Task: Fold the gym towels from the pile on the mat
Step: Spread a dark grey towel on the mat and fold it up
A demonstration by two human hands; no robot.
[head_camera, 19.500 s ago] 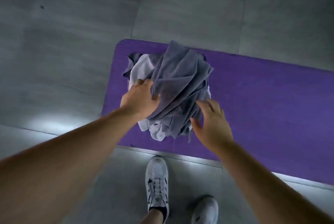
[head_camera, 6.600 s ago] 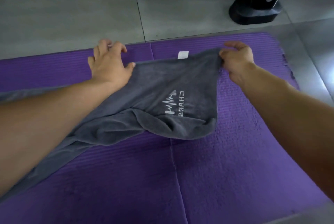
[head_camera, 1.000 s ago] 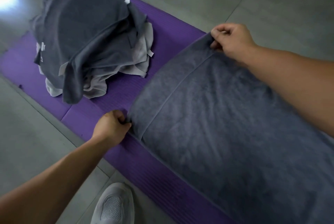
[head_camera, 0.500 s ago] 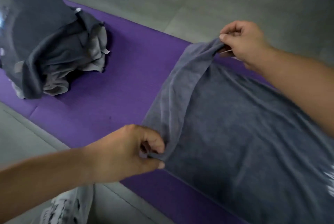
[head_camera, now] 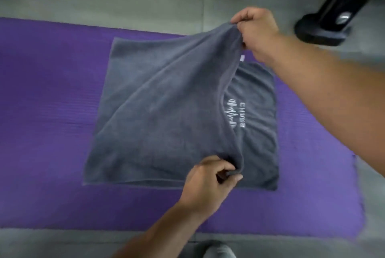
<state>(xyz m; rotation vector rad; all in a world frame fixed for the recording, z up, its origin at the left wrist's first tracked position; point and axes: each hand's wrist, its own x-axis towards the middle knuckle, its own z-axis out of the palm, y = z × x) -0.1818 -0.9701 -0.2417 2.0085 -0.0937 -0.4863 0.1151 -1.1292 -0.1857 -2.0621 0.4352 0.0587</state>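
Your left hand [head_camera: 208,182] pinches the near corner of the grey towel's [head_camera: 166,111] raised edge, and your right hand [head_camera: 256,32] pinches the far corner. The towel lies on the purple mat [head_camera: 41,91], its lifted layer partly covering the white logo [head_camera: 234,116] at right.

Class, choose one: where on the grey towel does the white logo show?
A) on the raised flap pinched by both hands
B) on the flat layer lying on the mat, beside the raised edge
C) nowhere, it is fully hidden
B: the logo lies on the flat bottom layer of the towel on the mat, just right of the edge that the left hand and right hand pinch and hold up.
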